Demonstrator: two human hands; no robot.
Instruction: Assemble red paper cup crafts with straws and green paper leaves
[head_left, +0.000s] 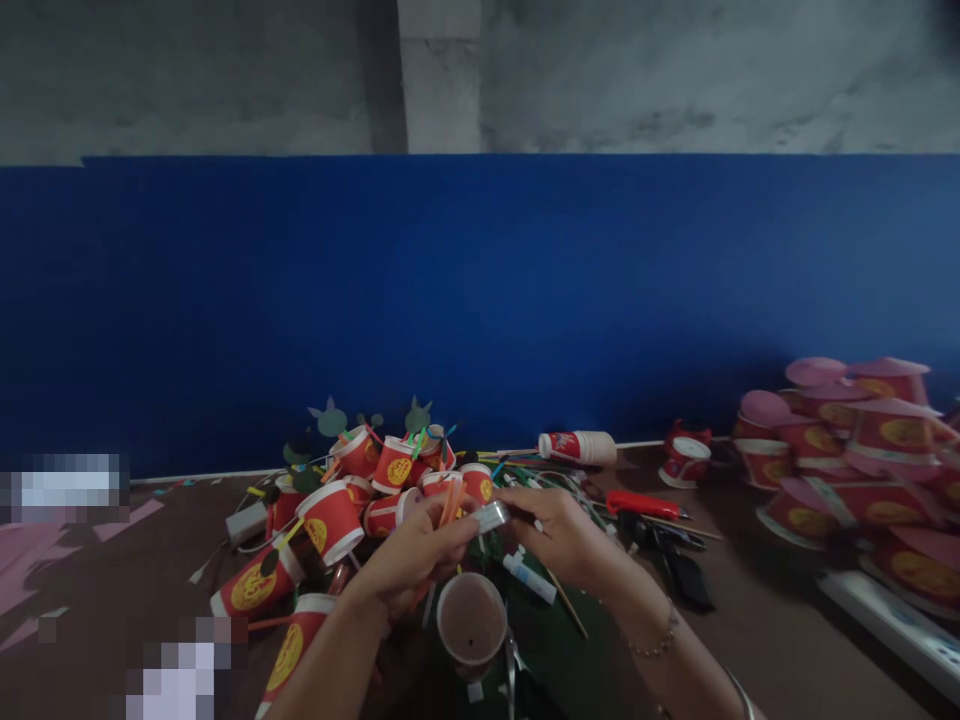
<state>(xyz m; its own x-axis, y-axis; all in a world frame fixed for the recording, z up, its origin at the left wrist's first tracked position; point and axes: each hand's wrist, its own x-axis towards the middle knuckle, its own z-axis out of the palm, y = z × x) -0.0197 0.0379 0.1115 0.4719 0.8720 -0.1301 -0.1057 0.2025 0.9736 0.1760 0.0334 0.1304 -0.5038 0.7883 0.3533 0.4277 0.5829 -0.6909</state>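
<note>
Close together above the middle of the table are my two hands. My left hand (435,545) is closed round orange strips (452,500) and a small clear-and-white roll or container (491,517), its exact kind unclear. My right hand (551,525) has its fingers bent at the right side of that small item; what its fingertips grip is too small to make out. Below the hands stands an open paper cup (472,622) with a dark dot inside. A white tube (529,578) lies just under my right hand.
Red paper cups (330,522) with yellow emblems pile up at the left. Stacked cups (577,447) lie at the back. A red cutter (645,504), black items (690,577), pink-topped cups (892,430) and a power strip (892,625) are at the right. Scissors (511,670) lie near the cup.
</note>
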